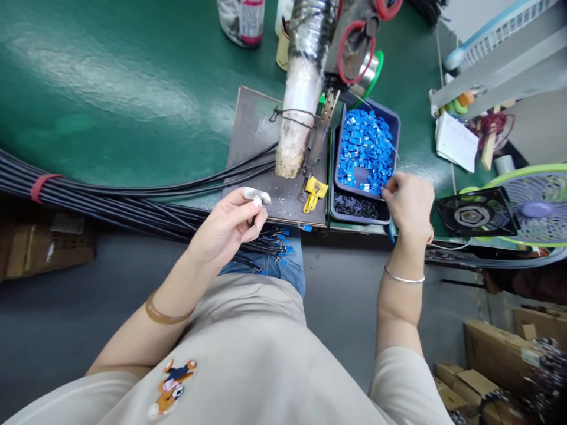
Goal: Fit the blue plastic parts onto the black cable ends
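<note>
My left hand (230, 221) is over the front edge of the green table, its fingers curled together and white wrapping on its fingertips. Whatever lies between them, if anything, is hidden. Below it are black cables with blue ends (281, 251). At the near right corner of a tray of small blue connectors (367, 144), my right hand (410, 200) has its thumb and fingers pinched together; what they hold cannot be made out. Under that tray sits another tray with small black pieces (354, 206). A yellow clip (315, 193) lies left of the trays.
A wrapped tube (295, 115) hangs over a grey board (257, 118). Black cables (101, 198), tied with a red band (42, 186), run along the left table edge. A fan (534, 206) and a black square fan (476, 212) stand at the right. Cardboard boxes (498, 354) are below.
</note>
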`<state>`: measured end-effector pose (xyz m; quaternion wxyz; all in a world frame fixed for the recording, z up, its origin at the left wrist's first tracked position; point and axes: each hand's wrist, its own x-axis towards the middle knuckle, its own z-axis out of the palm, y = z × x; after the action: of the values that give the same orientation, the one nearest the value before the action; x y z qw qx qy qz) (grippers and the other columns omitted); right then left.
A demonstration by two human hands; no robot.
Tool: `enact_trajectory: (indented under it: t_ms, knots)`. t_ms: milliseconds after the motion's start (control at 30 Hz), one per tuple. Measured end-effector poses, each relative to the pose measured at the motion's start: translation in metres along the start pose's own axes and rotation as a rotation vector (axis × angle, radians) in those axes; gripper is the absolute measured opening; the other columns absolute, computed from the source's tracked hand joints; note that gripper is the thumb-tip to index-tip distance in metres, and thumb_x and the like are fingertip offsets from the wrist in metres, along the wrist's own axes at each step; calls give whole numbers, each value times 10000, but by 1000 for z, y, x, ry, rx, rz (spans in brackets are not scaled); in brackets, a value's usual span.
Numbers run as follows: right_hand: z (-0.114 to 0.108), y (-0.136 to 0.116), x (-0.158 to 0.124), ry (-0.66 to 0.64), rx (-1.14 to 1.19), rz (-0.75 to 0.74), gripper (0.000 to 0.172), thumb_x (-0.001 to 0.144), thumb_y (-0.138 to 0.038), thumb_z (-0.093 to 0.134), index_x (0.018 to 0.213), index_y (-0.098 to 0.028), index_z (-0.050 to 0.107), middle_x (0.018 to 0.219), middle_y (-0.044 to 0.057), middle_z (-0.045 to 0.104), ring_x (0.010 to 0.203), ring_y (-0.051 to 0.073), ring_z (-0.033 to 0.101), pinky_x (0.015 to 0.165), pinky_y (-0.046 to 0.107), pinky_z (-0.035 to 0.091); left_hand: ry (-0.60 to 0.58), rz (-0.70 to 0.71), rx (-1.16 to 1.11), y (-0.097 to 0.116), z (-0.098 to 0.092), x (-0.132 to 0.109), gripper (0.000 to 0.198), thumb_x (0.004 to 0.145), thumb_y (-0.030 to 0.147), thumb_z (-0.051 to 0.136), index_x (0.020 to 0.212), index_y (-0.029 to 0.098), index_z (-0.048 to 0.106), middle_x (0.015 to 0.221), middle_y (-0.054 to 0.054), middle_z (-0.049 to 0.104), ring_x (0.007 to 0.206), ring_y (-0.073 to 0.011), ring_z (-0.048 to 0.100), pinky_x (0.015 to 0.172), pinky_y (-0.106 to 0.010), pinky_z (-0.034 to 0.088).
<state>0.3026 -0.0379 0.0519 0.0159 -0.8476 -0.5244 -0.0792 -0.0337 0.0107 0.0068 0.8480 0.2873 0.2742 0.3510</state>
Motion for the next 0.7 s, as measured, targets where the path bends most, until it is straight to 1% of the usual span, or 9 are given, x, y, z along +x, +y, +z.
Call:
enact_trajectory:
  t_ms: [100,167,300,400,433,533,567,633,700]
  knots:
    - [0,1,5,-43,73,4,123,723,-133,639,646,-212,584,737,24,621,699,184,554,713,341,402,2,-11,39,-4,3,4,152,740,217,737,793,169,603,567,30,560,411,-32,378,368,-147,199]
    - [2,3,9,0,143,14,125,727,-143,652,651,-207,575,747,18,628,729,178,572,755,345,425,-10,-8,67,-7,4,5,144,748,218,732,803,163,611,575,25,561,410,-27,358,367,-152,168]
    - [-6,-1,3,253,321,5,117,739,-150,656,677,-202,572,736,18,626,717,155,585,746,333,465,-45,31,122,-13,7,8,136,793,240,706,834,156,608,566,20,577,392,-15,312,376,-166,133]
    - [-26,-26,-23,441,585,-46,95,754,-179,684,713,-216,607,805,43,652,714,168,615,631,318,478,-39,53,171,-16,12,9,179,794,261,708,897,150,612,573,19,591,388,-9,305,376,-169,123]
    - [-34,-37,-35,427,712,-74,61,779,-203,686,763,-216,629,868,48,662,728,175,637,619,322,491,-36,60,191,-16,14,9,179,792,264,708,882,145,610,577,18,592,388,-7,305,377,-169,122]
    - [-48,-73,-76,429,1045,-133,154,724,-161,767,721,-211,622,761,11,646,621,150,624,535,305,509,-37,95,238,-16,19,10,147,806,245,687,836,132,599,573,23,592,387,4,291,383,-165,138]
    - [-47,-84,-88,369,1137,-213,181,708,-141,779,708,-207,610,727,-3,648,597,146,627,526,306,535,-38,105,248,-16,20,11,134,809,232,680,829,131,594,569,26,591,389,6,293,385,-162,149]
    - [-38,-103,-105,270,1255,-254,160,730,-123,756,738,-198,614,810,14,690,723,171,678,633,352,608,-38,126,270,-16,21,11,119,809,208,673,814,129,585,563,30,594,394,7,312,392,-155,179]
    - [-22,-118,-112,287,1205,-246,135,763,-96,721,764,-199,634,857,14,711,770,165,696,692,353,610,-43,148,296,-16,23,11,119,805,198,675,797,129,579,563,29,603,406,3,361,404,-147,225]
